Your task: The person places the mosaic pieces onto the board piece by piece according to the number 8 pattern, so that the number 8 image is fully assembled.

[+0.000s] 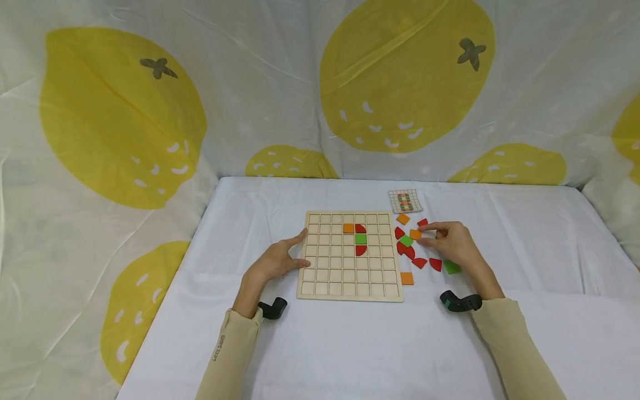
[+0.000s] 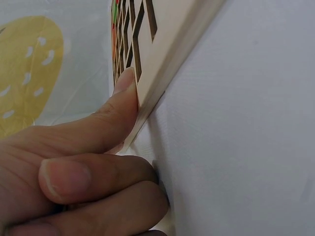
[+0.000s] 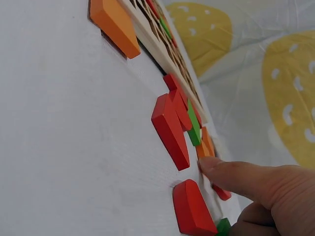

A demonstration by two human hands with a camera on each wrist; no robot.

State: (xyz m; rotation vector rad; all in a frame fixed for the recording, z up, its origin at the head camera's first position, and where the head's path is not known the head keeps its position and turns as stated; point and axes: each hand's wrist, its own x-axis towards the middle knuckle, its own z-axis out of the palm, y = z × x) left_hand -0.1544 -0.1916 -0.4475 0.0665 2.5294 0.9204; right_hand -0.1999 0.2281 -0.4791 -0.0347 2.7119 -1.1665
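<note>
A wooden grid board (image 1: 330,276) lies flat, with an orange square (image 1: 348,228), two red quarter-round pieces (image 1: 360,250) and a green square (image 1: 361,239) in its cells. My left hand (image 1: 272,260) rests at the board's left edge, index finger and thumb spread apart; in the left wrist view the thumb (image 2: 120,110) touches the board's rim (image 2: 165,64), other fingers bent below. Right of the board, my right hand (image 1: 452,241) pinches a small orange square (image 1: 415,234) between thumb and index finger. The thumb (image 3: 236,174) partly covers orange (image 3: 205,142) in the right wrist view.
Loose red (image 1: 435,265), orange (image 1: 407,278) and green (image 1: 406,241) pieces lie right of the board, another green one (image 1: 452,267) under my right wrist. A patterned card (image 1: 405,201) lies behind them. A lemon-print cloth (image 1: 280,100) hangs behind the white-covered table (image 1: 350,350).
</note>
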